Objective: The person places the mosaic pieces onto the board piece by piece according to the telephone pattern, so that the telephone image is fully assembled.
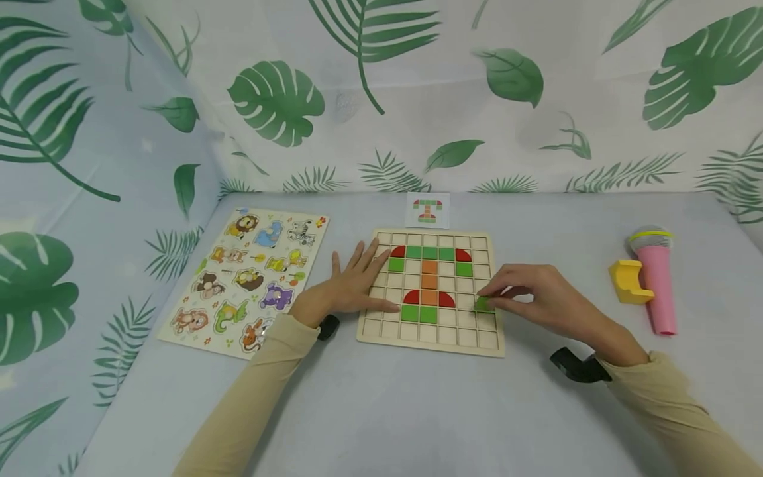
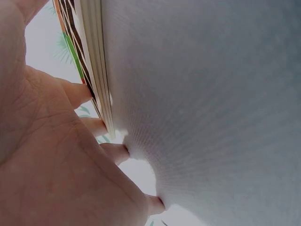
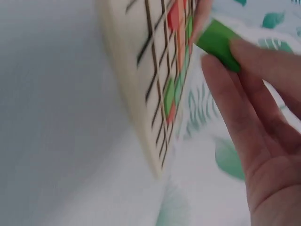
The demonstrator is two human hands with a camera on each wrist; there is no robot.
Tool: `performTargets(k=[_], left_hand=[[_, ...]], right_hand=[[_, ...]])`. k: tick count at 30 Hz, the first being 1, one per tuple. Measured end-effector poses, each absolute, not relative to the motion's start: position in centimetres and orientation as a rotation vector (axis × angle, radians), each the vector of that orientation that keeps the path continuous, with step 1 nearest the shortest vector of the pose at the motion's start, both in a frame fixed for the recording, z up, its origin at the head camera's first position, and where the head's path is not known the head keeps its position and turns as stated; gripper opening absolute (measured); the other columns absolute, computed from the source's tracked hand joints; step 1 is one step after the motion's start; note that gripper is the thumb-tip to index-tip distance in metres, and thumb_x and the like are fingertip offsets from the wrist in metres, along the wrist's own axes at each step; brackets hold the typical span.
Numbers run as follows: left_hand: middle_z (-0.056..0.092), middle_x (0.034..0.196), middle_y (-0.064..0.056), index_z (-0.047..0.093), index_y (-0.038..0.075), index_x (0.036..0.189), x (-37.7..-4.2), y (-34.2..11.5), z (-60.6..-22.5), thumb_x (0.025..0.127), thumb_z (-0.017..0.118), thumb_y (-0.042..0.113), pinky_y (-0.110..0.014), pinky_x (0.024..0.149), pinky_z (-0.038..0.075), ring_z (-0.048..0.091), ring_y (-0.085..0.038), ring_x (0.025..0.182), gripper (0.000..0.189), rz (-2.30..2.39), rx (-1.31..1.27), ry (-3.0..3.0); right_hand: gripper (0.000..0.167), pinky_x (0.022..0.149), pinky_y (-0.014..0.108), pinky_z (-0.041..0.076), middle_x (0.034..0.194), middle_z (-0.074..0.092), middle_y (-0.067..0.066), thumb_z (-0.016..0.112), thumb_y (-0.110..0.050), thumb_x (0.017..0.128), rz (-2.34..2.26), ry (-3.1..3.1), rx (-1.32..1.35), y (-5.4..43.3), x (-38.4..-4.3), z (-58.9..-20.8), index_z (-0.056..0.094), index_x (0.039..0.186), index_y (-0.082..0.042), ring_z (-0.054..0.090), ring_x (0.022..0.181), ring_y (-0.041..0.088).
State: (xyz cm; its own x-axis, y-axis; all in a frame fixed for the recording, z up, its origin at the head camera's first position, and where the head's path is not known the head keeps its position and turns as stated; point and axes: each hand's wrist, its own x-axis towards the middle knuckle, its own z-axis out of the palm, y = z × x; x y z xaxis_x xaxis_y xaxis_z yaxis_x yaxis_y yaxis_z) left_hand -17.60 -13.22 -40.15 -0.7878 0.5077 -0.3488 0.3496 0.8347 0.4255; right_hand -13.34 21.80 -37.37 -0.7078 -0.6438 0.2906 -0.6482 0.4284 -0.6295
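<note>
A wooden grid board (image 1: pixel 381 331) lies on the table with red quarter-round, green square and orange square tiles (image 1: pixel 429 281) set in its cells. My left hand (image 1: pixel 348 288) spreads its fingers over the board's left edge; in the left wrist view some fingertips lie past the edge on the cloth. Between thumb and fingers my right hand (image 1: pixel 545 298) pinches a green square tile (image 3: pixel 218 43), held over the right side of the board. Behind the board lies a pattern card (image 1: pixel 410 220) printed with a similar red, green and orange figure.
To the left lies an animal puzzle board (image 1: pixel 226 291). At the far right are a pink toy microphone (image 1: pixel 658 291) and a yellow block with a notch (image 1: pixel 626 283). A leaf-print cloth (image 1: pixel 405 146) hangs behind the table and along its left side.
</note>
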Motion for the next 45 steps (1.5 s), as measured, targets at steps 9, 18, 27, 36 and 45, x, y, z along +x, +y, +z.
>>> performTargets(k=[9, 18, 27, 36, 45], left_hand=[[-0.022, 0.173, -0.008, -0.003, 0.02, 0.17, -17.3, -13.1, -40.1, 0.094, 0.068, 0.061, -0.072, 0.115, -0.019, -0.023, -0.032, 0.158, 0.112, 0.469, 0.638, 2.55], [-0.023, 0.173, -0.009, -0.002, 0.018, 0.17, -16.9, -13.1, -39.7, 0.094, 0.069, 0.06, -0.072, 0.114, -0.021, -0.024, -0.033, 0.157, 0.112, 0.493, 0.641, 2.546], [-0.023, 0.173, -0.008, -0.002, 0.018, 0.17, -17.0, -13.1, -39.6, 0.095, 0.069, 0.06, -0.072, 0.114, -0.021, -0.024, -0.033, 0.157, 0.111, 0.473, 0.647, 2.557], [-0.022, 0.173, -0.009, -0.002, 0.018, 0.17, -16.9, -13.1, -39.7, 0.095, 0.068, 0.06, -0.072, 0.115, -0.02, -0.023, -0.033, 0.157, 0.111, 0.457, 0.639, 2.553], [-0.022, 0.173, -0.009, -0.003, 0.019, 0.17, -17.0, -13.0, -39.6, 0.095, 0.068, 0.06, -0.072, 0.115, -0.02, -0.023, -0.033, 0.158, 0.111, 0.459, 0.642, 2.55]], right_hand=[[0.027, 0.077, 0.027, 0.062, 0.099, 0.076, -0.003, 0.084, 0.01, 0.081, 1.308, -2.629, 1.191, 18.2, -13.0, -38.2, 0.082, 0.103, -0.006, 0.071, 0.088, 0.01], [0.022, 0.076, 0.026, 0.061, 0.097, 0.077, 0.003, 0.083, 0.01, 0.082, 1.338, -2.716, 1.164, 17.0, -12.6, -39.1, 0.083, 0.1, -0.002, 0.073, 0.087, 0.017], [0.018, 0.075, 0.027, 0.061, 0.094, 0.076, 0.002, 0.083, 0.007, 0.083, 1.242, -2.789, 1.173, 16.4, -12.6, -38.7, 0.083, 0.099, -0.001, 0.071, 0.084, 0.016], [0.017, 0.068, 0.023, 0.056, 0.087, 0.071, -0.002, 0.085, 0.005, 0.082, 0.987, -2.85, 1.189, 15.5, -12.2, -38.4, 0.083, 0.098, 0.0, 0.061, 0.078, 0.011], [0.015, 0.069, 0.027, 0.059, 0.087, 0.071, 0.003, 0.086, 0.008, 0.08, 0.874, -2.74, 1.228, 15.3, -11.8, -38.7, 0.082, 0.093, 0.001, 0.069, 0.079, 0.018]])
